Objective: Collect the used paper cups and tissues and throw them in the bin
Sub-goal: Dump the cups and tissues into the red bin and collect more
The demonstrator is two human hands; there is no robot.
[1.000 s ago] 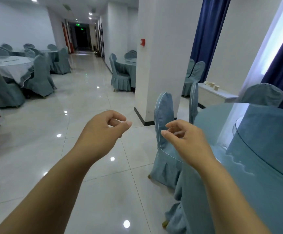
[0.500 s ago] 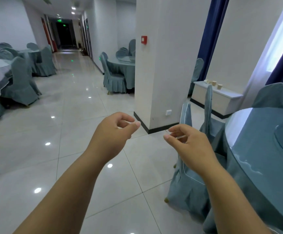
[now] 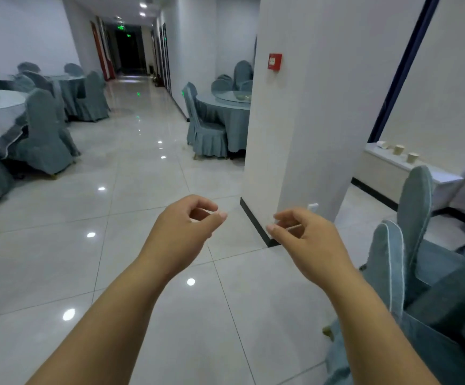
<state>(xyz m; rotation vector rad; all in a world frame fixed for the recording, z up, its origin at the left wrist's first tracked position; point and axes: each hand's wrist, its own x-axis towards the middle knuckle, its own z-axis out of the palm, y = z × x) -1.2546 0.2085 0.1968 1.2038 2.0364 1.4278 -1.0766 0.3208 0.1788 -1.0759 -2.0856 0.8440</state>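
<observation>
The paper cups [image 3: 398, 149] stand upright on the white table [image 3: 431, 175] at two o'clock, beyond the pillar [image 3: 309, 120] and well apart from the right grip [image 3: 306, 240], which is nearer and, like the left grip [image 3: 181, 232], loosely curled and empty.

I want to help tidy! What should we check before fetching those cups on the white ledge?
1. Left hand free: ok, holds nothing.
2. Right hand free: ok, holds nothing.
3. Paper cups found: ok, two upright on the white ledge.
4. Tissues found: cannot tell; white thing beside cups too small.
5. Way there: ok, floor between pillar and covered chairs looks bare.
6. Bin in sight: not ok, none shows.
</observation>
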